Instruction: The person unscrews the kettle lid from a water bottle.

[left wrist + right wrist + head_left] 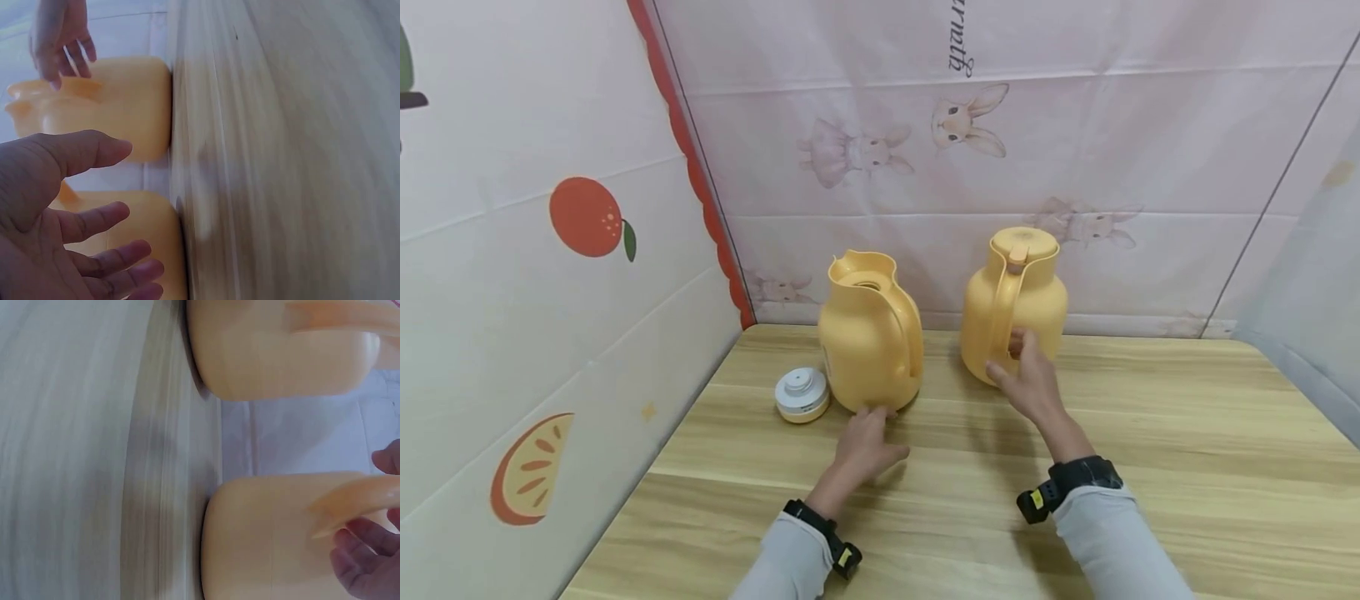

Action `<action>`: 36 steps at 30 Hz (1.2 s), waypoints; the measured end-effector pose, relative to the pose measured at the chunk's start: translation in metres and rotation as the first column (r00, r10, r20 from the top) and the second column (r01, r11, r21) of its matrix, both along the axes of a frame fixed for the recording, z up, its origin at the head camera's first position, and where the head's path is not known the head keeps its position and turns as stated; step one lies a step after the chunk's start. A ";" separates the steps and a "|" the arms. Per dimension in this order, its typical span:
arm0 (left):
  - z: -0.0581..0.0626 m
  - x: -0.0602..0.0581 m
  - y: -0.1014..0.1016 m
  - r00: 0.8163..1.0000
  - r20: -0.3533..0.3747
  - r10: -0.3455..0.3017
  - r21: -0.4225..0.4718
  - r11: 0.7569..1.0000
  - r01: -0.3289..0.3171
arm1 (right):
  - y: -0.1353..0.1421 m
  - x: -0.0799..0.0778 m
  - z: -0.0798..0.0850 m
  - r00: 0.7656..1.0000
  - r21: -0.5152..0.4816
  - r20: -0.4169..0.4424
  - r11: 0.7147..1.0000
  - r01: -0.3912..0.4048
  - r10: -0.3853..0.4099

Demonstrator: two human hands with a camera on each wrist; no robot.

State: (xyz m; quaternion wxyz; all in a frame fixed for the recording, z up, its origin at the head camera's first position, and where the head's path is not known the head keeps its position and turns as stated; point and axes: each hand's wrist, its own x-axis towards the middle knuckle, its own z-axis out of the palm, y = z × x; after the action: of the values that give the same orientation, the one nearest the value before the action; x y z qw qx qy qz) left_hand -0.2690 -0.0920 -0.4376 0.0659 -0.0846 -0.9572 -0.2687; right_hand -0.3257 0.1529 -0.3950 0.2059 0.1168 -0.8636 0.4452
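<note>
Two yellow thermos jugs stand upright on the table. The left jug [865, 346] has no lid in its mouth, and its handle points right. Beside it on the left sits a round white and yellow lid [802, 395]. A lid [1024, 242] covers the top of the right jug [1047, 308]. My left hand [861, 450], thumb spread from loose fingers, is at the front base of the left jug. My right hand [1028, 379] is at the right jug's handle [362, 499], thumb on one side and loosely bent fingers on the other.
The wooden table [1187, 442] reaches back to a pink wall sheet [1150, 142] with rabbit pictures, close behind both jugs. A white wall sheet [490, 308] with fruit pictures runs along the table's left edge. Each wrist wears a black strap with a small camera.
</note>
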 end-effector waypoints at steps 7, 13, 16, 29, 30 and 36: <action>-0.004 -0.007 0.014 0.998 0.018 -0.058 0.008 0.998 0.058 | -0.014 -0.005 0.006 0.995 -0.104 -0.085 0.994 0.037 -0.046; -0.003 -0.008 0.024 0.996 0.041 -0.075 -0.002 0.997 0.075 | -0.020 -0.010 0.011 0.991 -0.160 -0.127 0.987 0.030 -0.051; -0.003 -0.008 0.026 0.995 0.061 -0.080 -0.001 0.997 0.080 | -0.020 -0.012 0.011 0.990 -0.126 -0.120 0.990 0.057 -0.073; -0.003 -0.005 0.028 0.994 0.067 -0.086 -0.009 0.996 0.087 | -0.014 -0.014 0.012 0.985 -0.008 -0.115 0.992 0.127 -0.128; -0.003 -0.005 0.028 0.994 0.067 -0.088 -0.012 0.996 0.089 | -0.013 -0.013 0.013 0.985 -0.007 -0.110 0.992 0.130 -0.130; -0.003 -0.002 0.029 0.993 0.053 -0.109 -0.023 0.994 0.111 | -0.010 -0.008 0.013 0.985 -0.027 -0.074 0.988 0.153 -0.154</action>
State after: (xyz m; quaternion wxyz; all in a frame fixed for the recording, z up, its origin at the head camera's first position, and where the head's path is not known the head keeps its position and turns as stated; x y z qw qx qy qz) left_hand -0.2712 -0.0625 -0.4408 0.0250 -0.1311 -0.9559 -0.2616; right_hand -0.3335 0.1431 -0.3825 0.2734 0.0644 -0.8568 0.4325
